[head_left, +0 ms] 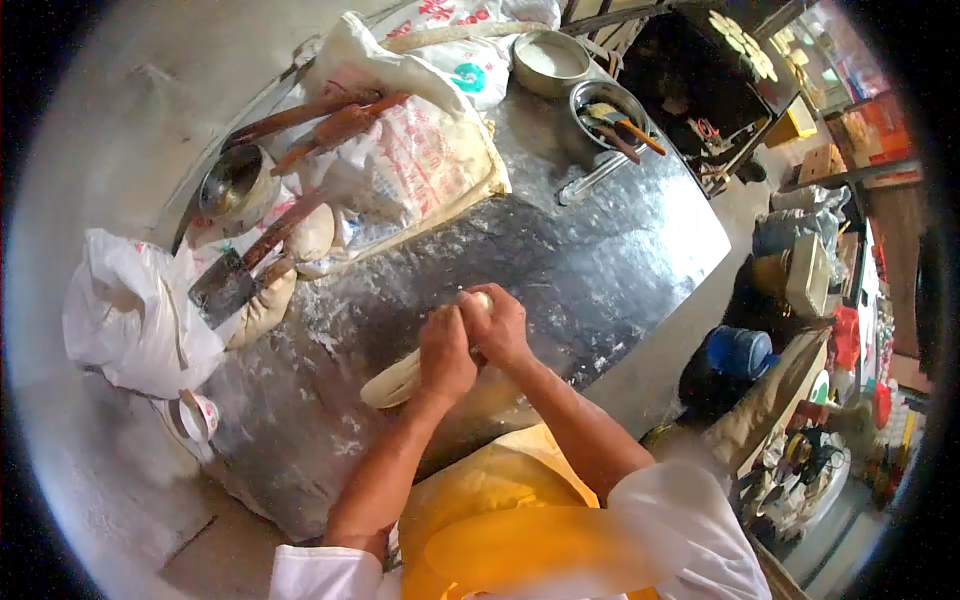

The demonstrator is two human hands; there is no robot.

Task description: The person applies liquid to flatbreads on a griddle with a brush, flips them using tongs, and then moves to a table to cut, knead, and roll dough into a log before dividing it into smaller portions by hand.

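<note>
A long piece of pale dough [391,382] lies on the dark, flour-streaked table [330,430], its left end sticking out below my hands. My left hand [446,352] is closed around the dough near its middle. Beside it, touching, my right hand [494,325] is wrapped over the other end, and a bit of dough shows between its fingers. The part of the dough under both hands is hidden.
White sacks [430,160] with rolling pins [330,135] lie at the upper left, near a scraper [222,287] and a plastic bag [135,315]. At the back stand a bowl of white powder [551,56] and a metal pot with utensils [608,108].
</note>
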